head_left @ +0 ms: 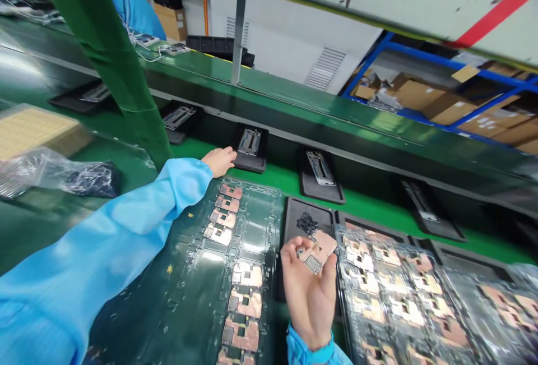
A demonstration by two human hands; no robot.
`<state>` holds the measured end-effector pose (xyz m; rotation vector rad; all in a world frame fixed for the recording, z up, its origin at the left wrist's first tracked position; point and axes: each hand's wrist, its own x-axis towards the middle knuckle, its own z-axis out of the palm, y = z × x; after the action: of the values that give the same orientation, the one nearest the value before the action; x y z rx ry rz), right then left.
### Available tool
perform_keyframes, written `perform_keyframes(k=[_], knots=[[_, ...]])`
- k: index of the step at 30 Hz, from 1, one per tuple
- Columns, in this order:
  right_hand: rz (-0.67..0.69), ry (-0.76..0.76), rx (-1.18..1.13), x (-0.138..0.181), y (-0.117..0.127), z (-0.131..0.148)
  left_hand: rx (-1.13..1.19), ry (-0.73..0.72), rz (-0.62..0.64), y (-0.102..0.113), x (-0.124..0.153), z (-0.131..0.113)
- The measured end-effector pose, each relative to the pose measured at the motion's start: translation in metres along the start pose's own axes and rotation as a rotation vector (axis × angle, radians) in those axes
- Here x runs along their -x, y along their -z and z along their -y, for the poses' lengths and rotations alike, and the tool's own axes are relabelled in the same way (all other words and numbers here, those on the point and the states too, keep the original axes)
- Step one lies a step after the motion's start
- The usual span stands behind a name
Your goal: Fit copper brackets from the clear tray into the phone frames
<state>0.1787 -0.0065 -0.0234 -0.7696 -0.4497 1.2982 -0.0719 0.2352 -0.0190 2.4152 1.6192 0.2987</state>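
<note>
My right hand (310, 292) is raised palm-up over the trays, fingers curled around a copper-coloured circuit part (318, 251). My left hand (219, 161), in a light blue sleeve, reaches forward to a black fixture holding a metal phone frame (249, 143) on the green belt; its fingers rest at the fixture's left edge. Below the left arm lies a clear plastic tray (197, 292) with a column of copper parts. A second clear tray (390, 297), full of the same parts, sits to the right of my right hand.
More black fixtures with frames (320, 169) ride the green conveyor (361, 202). A small black tray with dark screws (306, 222) lies between the part trays. A green post (113, 56) stands at left, beside bagged items (63, 174). Cardboard boxes fill blue shelving (441, 101).
</note>
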Motion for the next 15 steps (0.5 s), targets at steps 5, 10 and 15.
perform_keyframes(k=[5,10,15], knots=[[0.019,0.037,0.000,-0.004,0.003,0.011,-0.156,-0.089,-0.134,0.027,0.045,-0.007],[-0.044,0.011,-0.031,-0.001,-0.001,0.014,-0.208,-0.212,-0.190,0.032,0.190,-0.028],[-0.050,-0.062,0.029,0.005,-0.009,0.004,-0.139,-0.301,-0.282,0.003,0.352,-0.048]])
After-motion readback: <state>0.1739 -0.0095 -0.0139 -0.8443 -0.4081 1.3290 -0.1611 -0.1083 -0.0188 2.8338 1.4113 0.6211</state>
